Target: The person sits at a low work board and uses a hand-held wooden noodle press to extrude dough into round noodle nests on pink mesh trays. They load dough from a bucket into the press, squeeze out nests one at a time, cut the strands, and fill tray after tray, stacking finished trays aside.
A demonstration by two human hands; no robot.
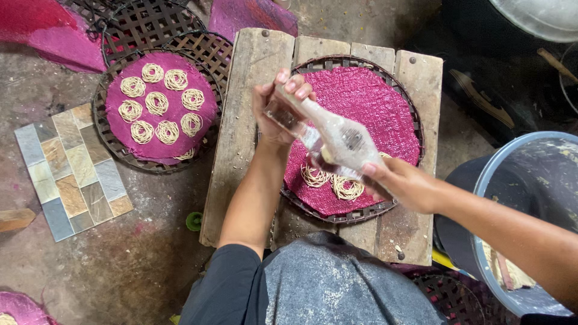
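Observation:
My left hand (pixel 274 105) grips the narrow end of a flour-dusted noodle press (pixel 337 137). My right hand (pixel 403 183) holds its wider end. The press hangs tilted over a round woven tray (pixel 361 61) lined with a pink cloth (pixel 373 108), which rests on a low wooden table (pixel 253 90). Two pale noodle nests (pixel 331 180) lie on the cloth under the press, and a third is partly hidden behind it.
A second woven tray (pixel 211 54) at the left carries a pink cloth with several noodle nests (pixel 158 103). A patterned tile (pixel 69 171) lies on the floor. A blue-rimmed bucket (pixel 512 156) stands at the right, and a small green cap (pixel 194 221) lies by the table.

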